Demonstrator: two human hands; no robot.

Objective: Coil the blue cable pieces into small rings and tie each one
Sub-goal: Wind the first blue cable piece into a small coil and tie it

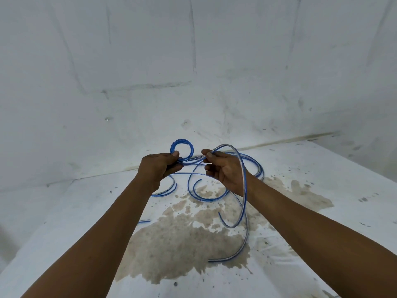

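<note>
A small blue cable ring (182,148) of several turns stands upright above the table, and my left hand (160,166) grips its lower edge between thumb and fingers. Just to its right, my right hand (223,168) pinches the same cable's loose strand (243,186), which arcs over my wrist and hangs down to the table. Other loose blue cable pieces (202,198) lie curled on the surface under and behind my hands. A short blue offcut (144,221) lies to the left.
The white table (64,222) carries a large brown stain (184,239) in its middle and dark specks at the right. A scuffed white wall (193,72) rises directly behind the table's far edge.
</note>
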